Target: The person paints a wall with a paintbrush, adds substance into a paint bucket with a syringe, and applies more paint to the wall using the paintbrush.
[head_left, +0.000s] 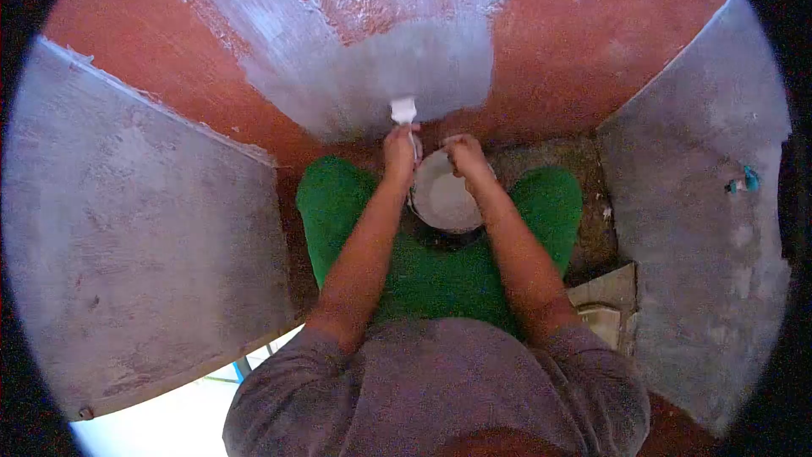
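Two green-clad knees (337, 211) flank one bucket (447, 231) holding pale liquid (448, 193). Your right hand (467, 157): grip closed at the bucket's far rim. Your left hand (401, 154): grip clenched round one brush (403, 110), white end pointing away from you, beyond the bucket; bristle contact cannot be told. Farther out, one red wall (575, 51) bears one pale coated patch (372, 59), between two grey walls (152, 228).

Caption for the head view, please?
The left hand holds a brush before a partly coated red wall; the right hand grips a bucket's rim.
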Tool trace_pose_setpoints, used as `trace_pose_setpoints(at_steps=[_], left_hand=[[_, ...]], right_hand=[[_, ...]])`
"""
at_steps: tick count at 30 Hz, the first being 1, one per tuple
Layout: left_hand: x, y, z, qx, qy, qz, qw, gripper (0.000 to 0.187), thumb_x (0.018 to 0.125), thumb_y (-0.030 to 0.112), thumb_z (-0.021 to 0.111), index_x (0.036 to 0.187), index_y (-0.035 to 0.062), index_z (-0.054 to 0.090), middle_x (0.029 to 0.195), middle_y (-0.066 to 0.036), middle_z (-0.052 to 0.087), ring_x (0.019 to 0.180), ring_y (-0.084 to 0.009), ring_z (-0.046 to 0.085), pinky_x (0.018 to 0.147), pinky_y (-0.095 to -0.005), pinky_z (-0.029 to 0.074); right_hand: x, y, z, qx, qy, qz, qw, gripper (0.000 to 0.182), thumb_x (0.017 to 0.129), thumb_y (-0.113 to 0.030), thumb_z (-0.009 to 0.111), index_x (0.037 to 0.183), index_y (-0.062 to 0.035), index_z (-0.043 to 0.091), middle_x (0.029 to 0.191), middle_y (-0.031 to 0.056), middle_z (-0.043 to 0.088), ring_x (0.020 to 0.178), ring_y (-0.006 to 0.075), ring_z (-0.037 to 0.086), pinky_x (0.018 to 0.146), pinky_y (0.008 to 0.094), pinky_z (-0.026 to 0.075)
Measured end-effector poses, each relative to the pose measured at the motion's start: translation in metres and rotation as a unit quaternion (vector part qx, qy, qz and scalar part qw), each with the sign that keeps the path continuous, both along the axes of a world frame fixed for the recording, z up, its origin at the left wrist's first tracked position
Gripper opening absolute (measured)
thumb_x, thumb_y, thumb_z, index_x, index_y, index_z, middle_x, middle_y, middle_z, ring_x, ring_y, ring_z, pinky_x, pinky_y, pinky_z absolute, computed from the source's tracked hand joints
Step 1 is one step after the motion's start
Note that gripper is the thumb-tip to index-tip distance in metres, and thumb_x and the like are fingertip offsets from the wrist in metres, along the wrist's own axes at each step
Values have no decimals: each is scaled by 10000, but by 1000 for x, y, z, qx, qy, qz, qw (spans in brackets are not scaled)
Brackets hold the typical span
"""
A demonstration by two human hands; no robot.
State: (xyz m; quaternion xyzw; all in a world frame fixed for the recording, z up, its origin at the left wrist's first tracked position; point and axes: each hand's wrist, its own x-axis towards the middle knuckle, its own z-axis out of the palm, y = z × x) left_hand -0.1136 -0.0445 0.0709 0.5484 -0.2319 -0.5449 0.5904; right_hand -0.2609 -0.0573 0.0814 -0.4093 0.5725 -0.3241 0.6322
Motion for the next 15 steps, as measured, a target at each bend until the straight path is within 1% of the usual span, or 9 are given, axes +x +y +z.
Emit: trace_pose_setpoints(at_steps=[1,4,6,7,10,11,13,14,15], left_hand=[[-5,3,28,-12,-4,21,1000,307,966,312,400,962,40,543,494,-16,440,351,-124,377,327,-268,284],[-15,10,102,-117,-2,41,992,291,976,300,394,969,46,536,495,-14,450,349,-107,376,329,-248,282],[-16,17,150,-166,-20,52,984,292,979,302,392,958,48,533,489,-10,441,356,-96,379,332,-240,280],[-16,20,160,-191,-30,58,980,292,981,303,391,953,49,531,486,-7,437,359,-91,380,334,-236,279],[-16,16,162,-254,-59,83,962,285,985,303,387,946,53,518,553,-28,474,386,-64,386,338,-215,289],[-17,9,148,-230,-45,96,967,283,982,299,394,929,51,520,583,-38,485,411,-81,401,358,-232,309],[-18,-16,70,-182,-17,123,975,281,976,290,408,895,47,524,644,-57,507,462,-114,431,398,-268,350],[-11,-24,5,-206,-234,139,940,293,967,293,425,864,38,528,677,-74,512,504,-152,444,441,-309,368],[-14,-18,-34,-168,-264,134,940,281,953,274,443,850,30,537,690,-90,518,546,-183,456,481,-342,377]], right_hand=[[-1,0,-5,-2,8,-8,1000,146,816,-162,547,937,-84,570,619,-30,452,499,86,390,422,267,303],[-3,-4,-16,-10,-22,-8,1000,137,821,-175,552,914,-77,572,625,-27,461,502,87,398,421,268,304],[-3,-2,-15,-21,-18,3,1000,136,821,-184,556,905,-79,574,625,-24,465,500,88,401,417,265,299],[-3,0,-12,-26,-17,8,999,135,820,-188,558,900,-80,575,625,-23,467,499,88,403,415,263,297],[-1,1,-2,-11,-20,38,999,148,819,-196,561,907,-78,577,629,-19,473,507,90,413,416,266,301],[2,-1,-6,-17,-25,40,999,147,815,-199,563,902,-81,576,629,-17,473,508,90,412,416,267,301],[6,-7,-23,-30,-36,45,998,146,806,-204,567,892,-87,573,629,-15,472,511,89,411,416,267,300],[8,-4,-19,-33,-22,43,998,145,806,-207,570,890,-89,571,629,-14,471,509,90,411,416,266,299],[11,3,-12,-37,-8,41,998,145,805,-209,572,887,-91,569,628,-12,471,507,92,410,415,265,298]])
